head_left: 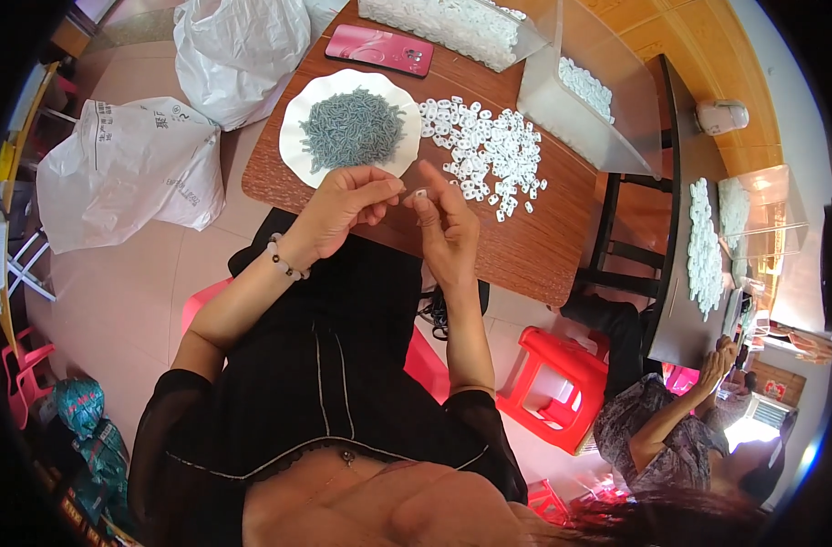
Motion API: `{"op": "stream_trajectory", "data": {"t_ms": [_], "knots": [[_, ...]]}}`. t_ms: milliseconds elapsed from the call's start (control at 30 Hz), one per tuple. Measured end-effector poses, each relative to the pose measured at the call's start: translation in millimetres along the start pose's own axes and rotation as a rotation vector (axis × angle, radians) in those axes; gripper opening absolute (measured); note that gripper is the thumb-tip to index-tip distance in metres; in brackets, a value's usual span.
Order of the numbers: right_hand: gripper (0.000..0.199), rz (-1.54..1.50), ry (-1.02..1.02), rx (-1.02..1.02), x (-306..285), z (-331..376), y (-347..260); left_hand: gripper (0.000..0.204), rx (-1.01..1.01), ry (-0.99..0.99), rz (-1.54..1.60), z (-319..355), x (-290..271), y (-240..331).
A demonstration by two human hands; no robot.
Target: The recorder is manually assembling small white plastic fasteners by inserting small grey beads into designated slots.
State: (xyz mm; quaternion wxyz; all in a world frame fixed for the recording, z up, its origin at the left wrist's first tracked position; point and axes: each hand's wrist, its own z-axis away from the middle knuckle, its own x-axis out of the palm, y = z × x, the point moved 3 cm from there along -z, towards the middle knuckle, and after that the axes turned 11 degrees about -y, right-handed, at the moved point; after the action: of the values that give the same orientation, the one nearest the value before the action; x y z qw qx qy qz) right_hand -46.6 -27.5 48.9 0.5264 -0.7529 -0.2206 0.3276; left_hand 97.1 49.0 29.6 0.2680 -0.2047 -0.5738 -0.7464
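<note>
Over the table's near edge, my two hands meet fingertip to fingertip. My right hand [449,228] pinches a small white plastic piece [421,193] between thumb and index finger. My left hand [350,208], a beaded bracelet at its wrist, is closed in a pinch; what its fingertips hold is too small to name. Just beyond it, a white scalloped plate [293,118] bears a heap of small grey-green rod-like pieces [354,128]. Right of the plate, many flat white plastic pieces with holes [493,150] lie loose on the brown wooden table [534,246].
A pink phone [379,50] lies beyond the plate. Clear bins [562,100] of white pieces stand at the far side. White sacks [133,164] are on the floor at left. A red stool [557,387] stands at right, near another person [662,438] at a dark table [676,310].
</note>
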Motion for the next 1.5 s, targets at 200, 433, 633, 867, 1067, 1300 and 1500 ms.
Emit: {"op": "stream_trajectory", "data": {"t_ms": [200,433,633,867,1067,1300,1500], "knots": [[0.015,-0.466,0.017,0.309,-8,10,12,0.015,0.056,0.035,-0.051,3,16,-6],[0.016,-0.489,0.085,0.258,-16,18,17,0.016,0.077,0.064,-0.105,0,22,-12],[0.013,-0.487,0.113,0.362,-17,23,15,0.018,0.077,0.050,-0.049,-4,26,-20],[0.011,-0.439,0.146,0.322,-22,26,10,0.017,0.039,0.015,-0.084,-5,27,-23],[0.012,-0.346,0.150,0.348,-26,28,6,0.017,0.044,0.003,-0.211,-5,28,-21],[0.012,-0.307,0.122,0.324,-27,29,3,0.018,0.041,0.013,-0.257,-6,30,-20],[0.012,-0.273,0.114,0.321,-26,29,6,0.017,0.053,0.023,-0.313,-6,31,-20]]}}
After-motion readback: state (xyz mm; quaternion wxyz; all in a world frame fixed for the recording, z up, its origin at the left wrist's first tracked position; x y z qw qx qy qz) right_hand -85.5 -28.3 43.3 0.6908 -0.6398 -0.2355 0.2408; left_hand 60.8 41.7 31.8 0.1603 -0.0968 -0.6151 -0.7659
